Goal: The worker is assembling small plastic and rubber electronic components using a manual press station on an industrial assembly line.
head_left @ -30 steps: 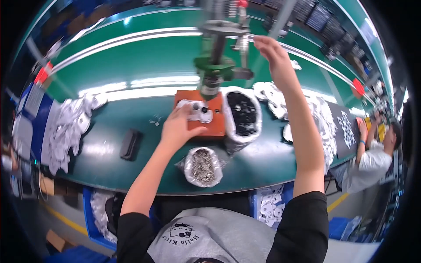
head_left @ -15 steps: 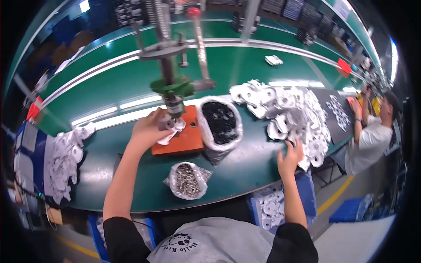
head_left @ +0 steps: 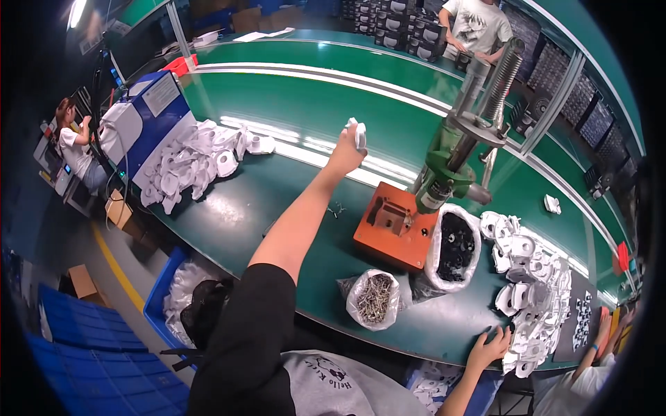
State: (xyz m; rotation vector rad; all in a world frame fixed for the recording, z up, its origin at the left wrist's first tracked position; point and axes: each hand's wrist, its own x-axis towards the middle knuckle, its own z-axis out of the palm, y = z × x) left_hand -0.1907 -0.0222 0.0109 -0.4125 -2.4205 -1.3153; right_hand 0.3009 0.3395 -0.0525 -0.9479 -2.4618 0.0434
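Observation:
My left hand (head_left: 345, 154) is raised at the far side of the bench, left of the press, its fingers closed on a white plastic part (head_left: 360, 136). No white part sits in the orange fixture block (head_left: 394, 239) under the green hand press (head_left: 445, 173). Low on the right, my right hand (head_left: 489, 349) lies at the near edge of a heap of white plastic parts (head_left: 534, 291). Its fingers are spread, and I see nothing gripped in them.
Beside the block stand a bag of black parts (head_left: 455, 249) and a bag of metal pins (head_left: 374, 299). Another white heap (head_left: 198, 163) lies at the left, next to a blue and white machine (head_left: 142, 114). Co-workers are at the left, the back and the lower right.
My left hand has moved from the orange block, out to the left, with a white part in it. The view has swung left. My right hand stays by the right heap.

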